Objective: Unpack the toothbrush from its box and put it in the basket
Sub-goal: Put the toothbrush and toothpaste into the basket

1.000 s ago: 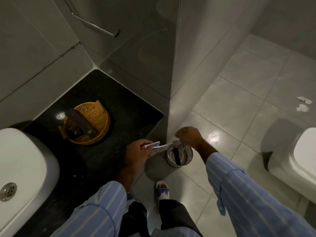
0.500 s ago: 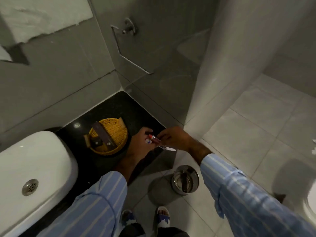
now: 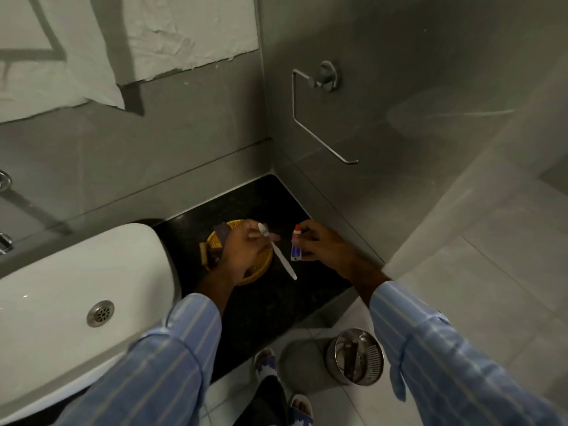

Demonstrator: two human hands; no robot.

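My left hand [image 3: 242, 253] holds a white toothbrush [image 3: 281, 256] near its head, handle slanting down to the right, just above the yellow wicker basket [image 3: 259, 270] on the black counter [image 3: 264, 305]. The hand covers much of the basket. A dark box [image 3: 222, 232] leans in the basket's left side. My right hand [image 3: 325, 247] hangs to the right of the basket and pinches a small toothpaste tube [image 3: 295, 245] with a red cap, upright.
A white sink [image 3: 61, 287] with a metal drain fills the left. A steel bin [image 3: 358, 361] with a dark box in it stands on the tiled floor below the counter's edge. A metal holder [image 3: 313, 115] juts from the right wall. My feet are below.
Both hands rose from over the bin to the counter. The toothbrush and toothpaste tube, held together before, are now apart, one in each hand. My view tilted up toward the wall.
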